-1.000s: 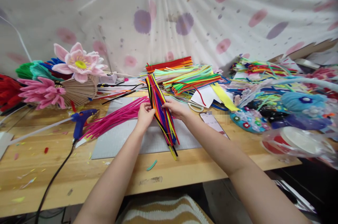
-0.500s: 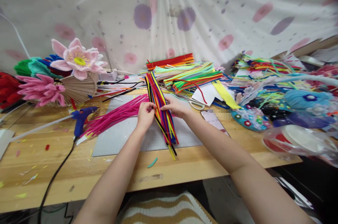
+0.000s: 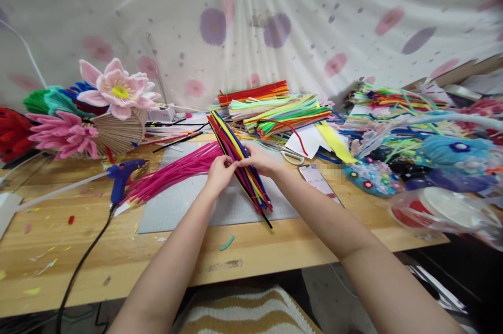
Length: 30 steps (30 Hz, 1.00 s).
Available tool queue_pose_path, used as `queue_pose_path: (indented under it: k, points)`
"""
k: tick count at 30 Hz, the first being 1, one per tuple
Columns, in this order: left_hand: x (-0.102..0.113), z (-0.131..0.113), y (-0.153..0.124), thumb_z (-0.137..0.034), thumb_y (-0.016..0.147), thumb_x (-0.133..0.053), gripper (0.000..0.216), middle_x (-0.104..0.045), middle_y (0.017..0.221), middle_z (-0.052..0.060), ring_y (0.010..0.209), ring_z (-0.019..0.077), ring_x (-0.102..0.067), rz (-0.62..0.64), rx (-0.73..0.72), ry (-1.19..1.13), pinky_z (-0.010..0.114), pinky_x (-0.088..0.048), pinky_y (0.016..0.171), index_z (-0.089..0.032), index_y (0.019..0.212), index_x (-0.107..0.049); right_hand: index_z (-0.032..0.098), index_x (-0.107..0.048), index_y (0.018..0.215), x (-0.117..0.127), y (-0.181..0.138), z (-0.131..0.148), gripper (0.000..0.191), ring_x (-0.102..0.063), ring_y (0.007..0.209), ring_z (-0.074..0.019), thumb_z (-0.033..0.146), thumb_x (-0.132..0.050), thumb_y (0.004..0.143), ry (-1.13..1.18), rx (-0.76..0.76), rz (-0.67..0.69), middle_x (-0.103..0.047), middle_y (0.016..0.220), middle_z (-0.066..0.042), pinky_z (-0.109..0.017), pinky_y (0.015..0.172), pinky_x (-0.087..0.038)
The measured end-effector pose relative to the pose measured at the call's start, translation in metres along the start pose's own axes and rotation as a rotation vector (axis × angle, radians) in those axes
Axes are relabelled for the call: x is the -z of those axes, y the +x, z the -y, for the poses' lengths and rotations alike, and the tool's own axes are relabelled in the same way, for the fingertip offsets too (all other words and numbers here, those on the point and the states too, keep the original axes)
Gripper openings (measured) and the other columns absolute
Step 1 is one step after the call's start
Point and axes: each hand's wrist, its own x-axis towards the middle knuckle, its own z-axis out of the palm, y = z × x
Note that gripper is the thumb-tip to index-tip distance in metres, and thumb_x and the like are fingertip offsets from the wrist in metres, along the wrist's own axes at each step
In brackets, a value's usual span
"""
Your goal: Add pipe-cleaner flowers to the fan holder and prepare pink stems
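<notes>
A bundle of multicoloured pipe cleaners, black, yellow, red and blue, slants over the grey cutting mat. Thin ties cross it near both ends. My right hand is closed round the bundle's middle from the right side. At the bundle's left edge my left hand is pinched, its fingertips meeting those of the right; whatever is between them is too small to make out. Magenta pipe cleaners lie loosely spread on the mat to the left, passing behind my left hand.
A blue glue gun stands at the left, its cord running over the table's front edge. Scissors and a phone lie right of the mat. More pipe cleaner bundles are piled behind. Fuzzy flowers fill the back left.
The bundle has turned, its top end shifting left and its lower end right. My left hand has moved slightly right, bringing its fingertips to those of my right hand.
</notes>
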Motion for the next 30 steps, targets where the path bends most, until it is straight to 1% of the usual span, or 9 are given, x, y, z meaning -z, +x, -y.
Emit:
queue_pose_path:
  k: [5, 10, 12, 14, 17, 21, 23, 26, 30]
  points:
    - [0.002, -0.015, 0.000, -0.032, 0.069, -0.066, 0.024, -0.055, 0.057, -0.001, 0.052, 0.0100, -0.052, 0.112, 0.262, -0.516, 0.023, -0.040, 0.056, -0.016, 0.065, -0.049, 0.020, -0.052, 0.105, 0.007, 0.002, 0.001, 0.055, -0.061, 0.085, -0.0181, 0.014, -0.068, 0.052, -0.094, -0.043, -0.033, -0.065, 0.093, 0.000, -0.034, 0.083, -0.048]
    - [0.025, -0.031, 0.000, -0.031, 0.070, -0.064, 0.028, -0.044, 0.052, -0.007, 0.042, 0.0050, -0.040, 0.144, 0.291, -0.755, 0.019, -0.034, 0.045, -0.018, 0.065, -0.040, 0.021, -0.050, 0.105, 0.027, 0.005, 0.001, 0.056, -0.061, 0.070, -0.0169, 0.017, -0.066, 0.051, -0.105, -0.131, -0.254, -0.064, 0.082, 0.002, -0.034, 0.072, -0.051]
    - [0.044, -0.028, 0.004, -0.032, 0.068, -0.066, 0.031, -0.036, 0.048, -0.009, 0.036, 0.0036, -0.028, 0.221, 0.291, -0.627, 0.017, -0.023, 0.039, -0.018, 0.064, -0.038, 0.021, -0.048, 0.105, 0.038, 0.003, 0.004, 0.058, -0.061, 0.068, -0.0164, 0.017, -0.066, 0.050, -0.069, -0.134, -0.318, -0.064, 0.081, 0.002, -0.033, 0.069, -0.052]
    - [0.066, -0.021, 0.010, -0.033, 0.067, -0.065, 0.029, -0.033, 0.047, -0.009, 0.036, 0.0043, -0.024, 0.209, 0.261, -0.371, 0.018, -0.017, 0.039, -0.019, 0.063, -0.040, 0.021, -0.047, 0.104, 0.048, 0.001, 0.009, 0.056, -0.062, 0.066, -0.0160, 0.017, -0.066, 0.051, -0.012, -0.099, -0.357, -0.065, 0.081, 0.002, -0.032, 0.067, -0.052]
    - [0.102, -0.010, 0.020, -0.032, 0.070, -0.060, 0.022, -0.040, 0.050, -0.005, 0.045, 0.0087, -0.036, -0.041, 0.074, 0.197, 0.021, -0.028, 0.046, -0.018, 0.061, -0.045, 0.020, -0.048, 0.101, 0.059, -0.004, 0.016, 0.051, -0.064, 0.068, -0.0164, 0.016, -0.065, 0.052, 0.082, -0.029, -0.370, -0.066, 0.079, 0.001, -0.031, 0.068, -0.052]
    - [0.123, -0.011, 0.023, -0.032, 0.070, -0.061, 0.020, -0.060, 0.083, 0.008, 0.084, 0.0249, -0.056, -0.131, -0.069, 0.813, 0.035, -0.041, 0.074, -0.019, 0.084, -0.059, 0.022, -0.047, 0.102, 0.056, -0.008, 0.021, 0.048, -0.066, 0.071, -0.0179, 0.016, -0.063, 0.057, 0.209, 0.029, -0.294, -0.069, 0.081, -0.001, -0.033, 0.070, -0.053]
    - [0.112, -0.016, 0.019, -0.033, 0.068, -0.064, 0.037, -0.057, 0.106, 0.014, 0.105, 0.0315, -0.051, -0.208, -0.184, 0.858, 0.043, -0.037, 0.089, -0.018, 0.101, -0.058, 0.022, -0.048, 0.102, 0.050, -0.006, 0.020, 0.045, -0.066, 0.070, -0.0176, 0.017, -0.063, 0.060, 0.241, 0.042, -0.253, -0.068, 0.082, -0.001, -0.032, 0.068, -0.054]
    - [0.071, -0.022, 0.013, -0.037, 0.071, -0.062, 0.039, -0.056, 0.111, 0.014, 0.105, 0.0289, -0.052, -0.180, -0.261, 0.552, 0.044, -0.037, 0.094, -0.017, 0.104, -0.057, 0.021, -0.051, 0.099, 0.037, 0.000, 0.011, 0.036, -0.065, 0.065, -0.0160, 0.020, -0.060, 0.064, 0.253, 0.020, -0.218, -0.067, 0.078, 0.001, -0.030, 0.063, -0.054]
    - [0.009, -0.023, 0.004, -0.037, 0.072, -0.063, 0.035, -0.063, 0.095, 0.010, 0.084, 0.0201, -0.062, 0.093, 0.057, -0.260, 0.036, -0.049, 0.077, -0.015, 0.097, -0.057, 0.021, -0.057, 0.094, 0.017, 0.009, -0.002, 0.028, -0.063, 0.065, -0.0138, 0.020, -0.055, 0.067, 0.188, -0.052, -0.199, -0.066, 0.077, 0.002, -0.030, 0.067, -0.054]
